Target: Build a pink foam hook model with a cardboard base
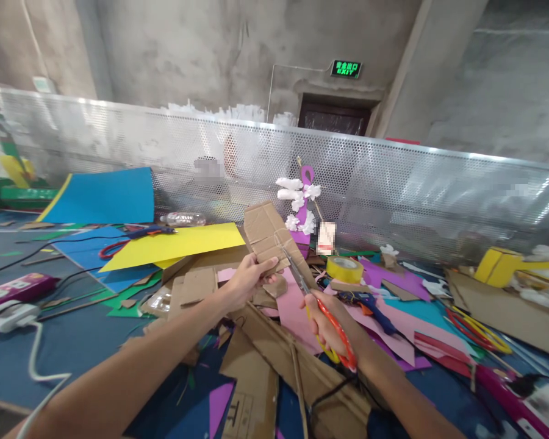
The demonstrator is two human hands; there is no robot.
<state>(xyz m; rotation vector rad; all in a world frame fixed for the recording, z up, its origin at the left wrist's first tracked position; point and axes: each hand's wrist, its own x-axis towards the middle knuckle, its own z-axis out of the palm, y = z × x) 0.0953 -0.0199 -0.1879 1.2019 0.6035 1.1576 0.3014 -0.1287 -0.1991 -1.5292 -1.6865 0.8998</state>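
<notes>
My left hand [249, 277] is closed on the lower edge of a brown cardboard piece [268, 235], holding it up above the table. Gripping the red and yellow handles of a pair of scissors [318, 302] is my right hand [332, 326]. The scissor blades point up and left and their tips meet the cardboard's right edge. Under both hands lie more cardboard scraps [256, 366] and a pink sheet [293, 308].
A perforated metal screen [393, 183] runs across the back. A yellow sheet [174, 244], a blue sheet [103, 196], a yellow tape roll [344, 269], a blue glue gun [370, 305], a purple and white paper flower [302, 204] and a power strip [9, 314] lie around.
</notes>
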